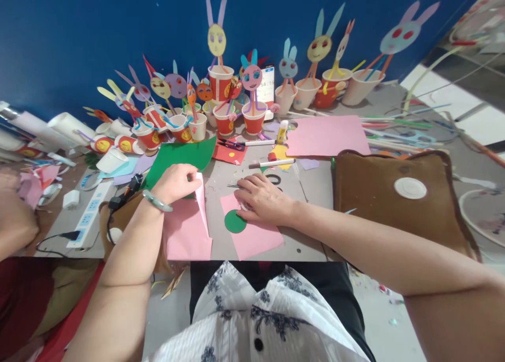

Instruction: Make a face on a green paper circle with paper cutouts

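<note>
My left hand [179, 183] is closed, pinching the raised edge of a folded sheet of pink paper [187, 233] near the table's front. My right hand [262, 198] lies palm down with fingers stretched, over the upper part of a smaller pink paper piece [260, 242]. A green paper circle [235, 221] rests on that piece, beside my right thumb. Scissors lie partly under my right hand; a black handle loop [273, 179] shows beyond it and a blade tip to its left. Something pale under my right palm is too hidden to name. A green sheet [177, 159] lies behind my left hand.
Paper cups [254, 121] with paper rabbit heads on stems line the blue wall. A glue stick [282, 132], a marker [272, 164] and a large pink sheet [327, 136] lie behind. Brown cushion [371, 214] at right; power strip [90, 214] and another person's arm [16, 214] at left.
</note>
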`<state>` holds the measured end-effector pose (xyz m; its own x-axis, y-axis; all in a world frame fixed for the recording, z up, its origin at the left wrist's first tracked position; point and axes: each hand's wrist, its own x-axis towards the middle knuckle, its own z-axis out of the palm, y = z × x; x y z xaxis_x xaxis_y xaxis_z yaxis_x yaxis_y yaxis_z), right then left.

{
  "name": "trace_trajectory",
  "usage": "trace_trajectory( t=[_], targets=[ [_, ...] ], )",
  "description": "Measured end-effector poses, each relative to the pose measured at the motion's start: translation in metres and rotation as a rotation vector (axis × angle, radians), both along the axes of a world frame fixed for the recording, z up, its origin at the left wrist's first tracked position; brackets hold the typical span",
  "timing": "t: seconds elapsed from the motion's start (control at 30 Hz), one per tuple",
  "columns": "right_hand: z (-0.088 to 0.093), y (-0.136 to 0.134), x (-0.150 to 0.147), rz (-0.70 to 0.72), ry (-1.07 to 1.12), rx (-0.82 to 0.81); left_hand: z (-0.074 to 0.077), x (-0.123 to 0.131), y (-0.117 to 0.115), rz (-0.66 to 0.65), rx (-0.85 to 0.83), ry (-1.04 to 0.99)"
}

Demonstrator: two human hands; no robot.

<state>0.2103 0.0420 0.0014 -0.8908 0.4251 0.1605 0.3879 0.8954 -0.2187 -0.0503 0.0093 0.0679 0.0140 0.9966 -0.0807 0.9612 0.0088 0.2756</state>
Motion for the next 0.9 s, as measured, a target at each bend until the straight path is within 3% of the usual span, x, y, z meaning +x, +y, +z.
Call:
trace_trajectory(
  t=[0.23,0.5,0.7,0.9],
  targets=[
    [0.000,0.000,0.000,0.001,0.001,0.012,0.013,0.000,-0.005,0.060,-0.025,0.107],
    [-0.003,0.001,0.000,0.009,0.013,0.017,0.009,0.001,-0.005,0.089,-0.057,0.194],
    [-0.004,0.001,0.000,0.016,0.042,0.040,-0.018,0.013,0.001,0.056,0.145,0.147],
    [-0.004,0.001,0.000,0.016,0.031,0.064,-0.056,0.026,0.010,-0.127,0.266,0.045]
  ],
)
